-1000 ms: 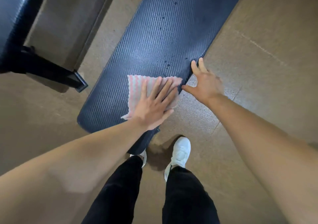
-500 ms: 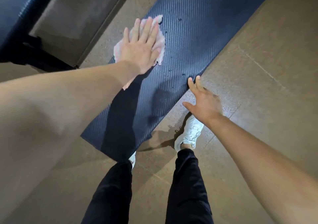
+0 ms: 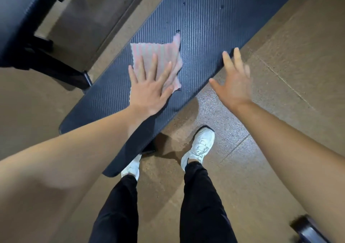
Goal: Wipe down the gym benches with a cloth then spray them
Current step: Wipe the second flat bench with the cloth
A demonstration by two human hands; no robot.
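Two benches show: one long bench running diagonally, and a second bench at the upper left. One cloth lies on the long bench's pad, near its middle. The left hand presses flat on the cloth, fingers straight and spread. The right hand, blurred, is wide open at the pad's near edge; contact is unclear. The pad is dark, ribbed and round-ended, with a few droplets; the cloth is pinkish, striped and wavy-edged. Two white shoes stand on the speckled brown floor.
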